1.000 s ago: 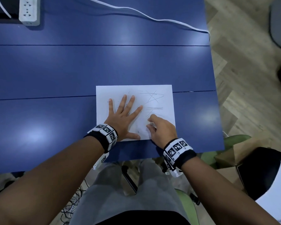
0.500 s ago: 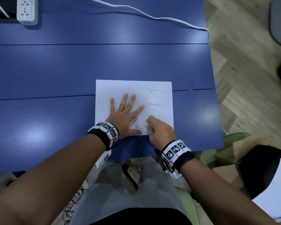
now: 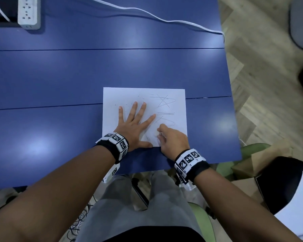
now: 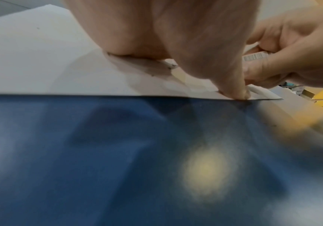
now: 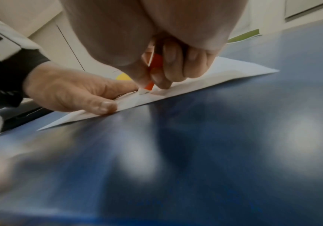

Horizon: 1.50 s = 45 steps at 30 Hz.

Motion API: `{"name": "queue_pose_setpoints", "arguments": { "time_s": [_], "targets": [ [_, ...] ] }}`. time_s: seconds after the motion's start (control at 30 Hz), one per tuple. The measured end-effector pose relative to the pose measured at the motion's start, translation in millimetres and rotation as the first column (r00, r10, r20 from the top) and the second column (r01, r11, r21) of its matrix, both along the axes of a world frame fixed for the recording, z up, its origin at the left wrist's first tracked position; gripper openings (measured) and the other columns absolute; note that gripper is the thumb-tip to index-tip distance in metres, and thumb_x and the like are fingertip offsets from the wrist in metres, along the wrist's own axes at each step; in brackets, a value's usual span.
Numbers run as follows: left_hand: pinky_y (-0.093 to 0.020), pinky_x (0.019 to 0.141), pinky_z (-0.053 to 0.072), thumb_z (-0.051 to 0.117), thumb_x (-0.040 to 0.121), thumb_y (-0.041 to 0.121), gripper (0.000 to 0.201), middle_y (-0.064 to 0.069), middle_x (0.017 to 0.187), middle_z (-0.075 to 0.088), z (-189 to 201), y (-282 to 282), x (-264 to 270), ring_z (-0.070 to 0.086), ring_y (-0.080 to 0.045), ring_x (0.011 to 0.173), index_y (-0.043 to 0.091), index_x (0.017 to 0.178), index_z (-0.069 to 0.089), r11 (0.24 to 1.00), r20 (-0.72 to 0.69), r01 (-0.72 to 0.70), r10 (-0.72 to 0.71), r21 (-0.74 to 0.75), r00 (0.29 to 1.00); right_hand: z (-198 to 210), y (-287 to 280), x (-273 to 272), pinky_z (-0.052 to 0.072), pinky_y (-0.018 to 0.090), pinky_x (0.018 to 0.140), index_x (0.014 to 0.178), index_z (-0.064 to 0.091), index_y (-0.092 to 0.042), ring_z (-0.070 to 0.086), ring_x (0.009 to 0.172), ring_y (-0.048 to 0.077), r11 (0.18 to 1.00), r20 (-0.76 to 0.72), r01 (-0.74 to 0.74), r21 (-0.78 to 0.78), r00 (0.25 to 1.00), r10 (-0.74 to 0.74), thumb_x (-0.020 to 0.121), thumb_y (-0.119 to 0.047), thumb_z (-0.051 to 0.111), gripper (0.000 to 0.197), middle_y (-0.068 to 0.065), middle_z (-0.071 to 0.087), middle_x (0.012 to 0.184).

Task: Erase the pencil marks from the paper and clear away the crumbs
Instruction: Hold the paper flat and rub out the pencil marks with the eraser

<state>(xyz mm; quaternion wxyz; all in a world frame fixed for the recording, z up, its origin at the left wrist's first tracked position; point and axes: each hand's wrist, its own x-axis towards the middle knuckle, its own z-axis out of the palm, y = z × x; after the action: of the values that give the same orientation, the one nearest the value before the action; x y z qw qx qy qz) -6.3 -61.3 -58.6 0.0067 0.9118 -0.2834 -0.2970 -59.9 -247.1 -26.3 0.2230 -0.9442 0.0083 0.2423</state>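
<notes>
A white sheet of paper (image 3: 143,95) lies on the blue table (image 3: 59,75), with pencil marks (image 3: 163,101) on its right half and small dark crumbs (image 3: 138,96) above my fingers. My left hand (image 3: 135,126) lies flat on the paper with spread fingers and presses it down. My right hand (image 3: 166,138) grips an eraser (image 5: 151,83) in a red and white sleeve. The eraser's white tip touches the paper near its front edge. In the left wrist view the eraser's (image 4: 255,57) barcode shows between the right fingers.
A white power strip (image 3: 28,13) stands at the table's far left, and a white cable (image 3: 156,17) runs across the far edge to the right. The table's right edge (image 3: 231,102) is close to the paper. A green chair (image 3: 252,151) stands at the right.
The right hand with the eraser has slid back and forth over the lower right marks. The paper has shifted slightly on the table. The left hand stays flat on the sheet.
</notes>
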Motion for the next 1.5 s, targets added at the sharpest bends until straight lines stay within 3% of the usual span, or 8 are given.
{"name": "queue_pose_setpoints", "arguments": {
  "time_s": [0.2, 0.37, 0.53, 0.67, 0.83, 1.13, 1.3, 1.5],
  "targets": [
    [-0.075, 0.109, -0.018, 0.036, 0.075, 0.093, 0.113, -0.006, 0.155, -0.046, -1.4, 0.6, -0.6, -0.041, -0.035, 0.144, 0.041, 0.153, -0.026, 1.0, 0.011, 0.005, -0.005, 0.001, 1.0, 2.2, 4.4, -16.5, 0.047, 0.034, 0.074, 0.113, 0.05, -0.025, 0.062, 0.093, 0.028, 0.999, -0.032, -0.037, 0.037, 0.999, 0.038, 0.096, -0.029, 0.048, 0.018, -0.001, 0.069, 0.104],
    [-0.074, 0.109, -0.018, 0.038, 0.076, 0.092, 0.113, -0.006, 0.156, -0.045, -0.4, 1.2, -0.9, -0.04, -0.035, 0.144, 0.041, 0.153, -0.026, 1.0, 0.017, 0.002, -0.002, -0.001, 1.0, -0.9, -6.0, -8.8, 0.042, 0.032, 0.068, 0.111, 0.052, -0.024, 0.062, 0.091, 0.028, 0.994, 0.036, 0.109, -0.01, 0.993, -0.109, 0.094, -0.027, 0.052, 0.018, -0.003, 0.07, 0.101],
    [-0.073, 0.109, -0.02, 0.037, 0.075, 0.093, 0.113, -0.005, 0.155, -0.047, -0.2, 0.0, -0.7, -0.04, -0.035, 0.144, 0.042, 0.15, -0.03, 1.0, 0.014, 0.001, -0.001, 0.004, 1.0, -1.5, -2.3, -18.8, 0.046, 0.031, 0.07, 0.109, 0.051, -0.026, 0.063, 0.09, 0.028, 0.999, 0.003, 0.017, 0.028, 1.0, -0.017, 0.094, -0.03, 0.05, 0.016, -0.003, 0.07, 0.101],
    [-0.075, 0.109, -0.018, 0.037, 0.076, 0.093, 0.113, -0.006, 0.156, -0.046, 0.0, -0.2, -0.6, -0.04, -0.035, 0.144, 0.041, 0.15, -0.03, 1.0, 0.015, 0.008, -0.008, 0.013, 1.0, -4.0, -7.9, -12.4, 0.037, 0.029, 0.065, 0.108, 0.051, -0.025, 0.063, 0.091, 0.027, 0.991, 0.06, 0.136, -0.005, 0.989, -0.136, 0.093, -0.027, 0.052, 0.016, -0.006, 0.07, 0.103],
    [-0.075, 0.109, -0.018, 0.037, 0.075, 0.093, 0.113, -0.006, 0.155, -0.047, -1.1, -0.4, -0.4, -0.041, -0.035, 0.143, 0.041, 0.152, -0.028, 1.0, 0.01, 0.006, -0.006, 0.014, 1.0, -5.1, -6.2, -20.7, 0.048, 0.032, 0.07, 0.109, 0.049, -0.028, 0.064, 0.092, 0.027, 0.999, 0.021, 0.046, 0.009, 0.999, -0.046, 0.093, -0.031, 0.051, 0.016, -0.006, 0.07, 0.104],
    [-0.075, 0.11, -0.016, 0.036, 0.076, 0.093, 0.113, -0.006, 0.154, -0.049, 0.1, -0.4, -0.4, -0.043, -0.035, 0.142, 0.041, 0.15, -0.031, 1.0, 0.004, 0.008, -0.009, 0.02, 1.0, -4.4, -0.7, -22.6, 0.047, 0.032, 0.071, 0.111, 0.05, -0.028, 0.063, 0.092, 0.027, 0.999, 0.011, 0.048, 0.026, 0.999, -0.048, 0.094, -0.032, 0.05, 0.017, -0.006, 0.07, 0.103],
    [-0.075, 0.11, -0.017, 0.038, 0.077, 0.091, 0.113, -0.006, 0.154, -0.048, 1.1, 0.4, 0.0, -0.042, -0.035, 0.143, 0.041, 0.15, -0.031, 1.0, 0.004, 0.01, -0.01, 0.023, 1.0, -4.2, -7.7, -4.7, 0.044, 0.033, 0.066, 0.108, 0.051, -0.023, 0.062, 0.086, 0.029, 0.974, 0.096, 0.228, 0.003, 0.969, -0.227, 0.093, -0.026, 0.052, 0.015, -0.002, 0.069, 0.092],
    [-0.074, 0.11, -0.017, 0.037, 0.076, 0.092, 0.112, -0.006, 0.154, -0.048, 0.3, -0.9, 0.0, -0.042, -0.035, 0.143, 0.041, 0.15, -0.031, 1.0, 0.001, 0.01, -0.01, 0.021, 1.0, -0.4, 2.3, -14.9, 0.043, 0.03, 0.07, 0.113, 0.05, -0.026, 0.063, 0.092, 0.027, 0.998, 0.008, 0.058, 0.018, 0.998, -0.058, 0.095, -0.029, 0.049, 0.018, -0.003, 0.069, 0.102]
  ]
}}
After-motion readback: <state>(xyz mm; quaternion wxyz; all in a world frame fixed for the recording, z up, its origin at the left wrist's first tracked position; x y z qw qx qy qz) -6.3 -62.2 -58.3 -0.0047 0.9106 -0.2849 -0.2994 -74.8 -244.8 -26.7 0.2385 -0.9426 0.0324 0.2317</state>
